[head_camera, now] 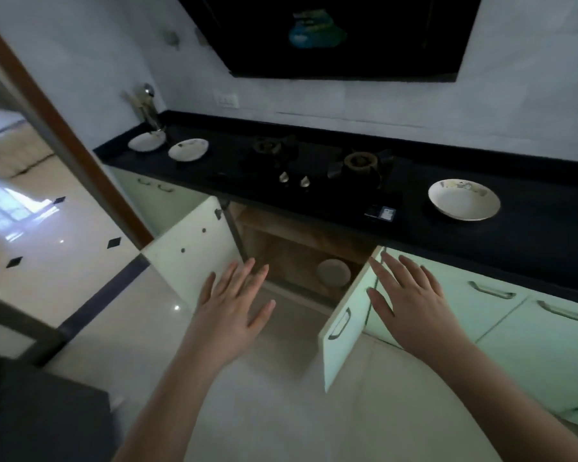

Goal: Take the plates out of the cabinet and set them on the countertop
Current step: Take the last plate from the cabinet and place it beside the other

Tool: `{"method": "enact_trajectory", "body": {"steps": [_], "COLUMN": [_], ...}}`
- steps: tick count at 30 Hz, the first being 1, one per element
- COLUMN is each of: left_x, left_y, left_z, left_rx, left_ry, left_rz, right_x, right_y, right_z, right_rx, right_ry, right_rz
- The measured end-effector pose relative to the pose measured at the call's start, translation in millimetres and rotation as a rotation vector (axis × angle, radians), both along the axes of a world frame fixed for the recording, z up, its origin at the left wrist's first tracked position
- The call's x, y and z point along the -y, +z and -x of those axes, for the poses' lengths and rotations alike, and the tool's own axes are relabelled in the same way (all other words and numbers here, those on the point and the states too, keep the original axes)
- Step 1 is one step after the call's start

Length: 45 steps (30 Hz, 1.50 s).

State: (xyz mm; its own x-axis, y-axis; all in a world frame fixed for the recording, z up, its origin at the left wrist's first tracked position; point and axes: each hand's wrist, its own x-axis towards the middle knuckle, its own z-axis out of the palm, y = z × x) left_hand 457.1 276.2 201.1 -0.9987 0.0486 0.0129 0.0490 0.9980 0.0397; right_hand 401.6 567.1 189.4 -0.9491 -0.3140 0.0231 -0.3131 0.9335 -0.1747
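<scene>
Home kitchen: black worktop [481,235] with a built-in gas hob [321,168], dark chimney hood [347,38] above, pale cabinet doors [514,335] below, tiled floor [80,235].

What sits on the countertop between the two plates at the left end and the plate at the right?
In the head view, the gas stove with two burners lies between the left plates and the right plate.

1. black desk [531,248] runs along the wall, gas hob [317,175] set in its middle.
2. two white plates [147,141] [188,149] sit near its left end.
3. one patterned plate [463,199] rests right of the hob.
4. cabinet shelf [301,278] below carries one plate [333,273].
</scene>
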Motion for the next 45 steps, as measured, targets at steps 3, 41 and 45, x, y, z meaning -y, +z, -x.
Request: {"method": "enact_trajectory", "body": {"steps": [3,41,45], "left_x": [57.3,151.4,179.3], "left_y": [6.1,-15.7,-19.6], "left_z": [-43.7,120.7,143.4], "left_rx": [-0.008,0.084,0.073], "left_ry": [0.047,-0.093,-0.074], "left_rz": [-0.006,0.034,0.000], "right_x": [67.8,194.1,202.2], "right_y": [4.5,-42.0,-47.0], "right_z": [-19.2,99.8,110.1], "right_rx": [0.010,0.128,0.137], "right_ry": [0.054,0.049,-0.003], "right_rz": [0.039,0.072,0.074]}}
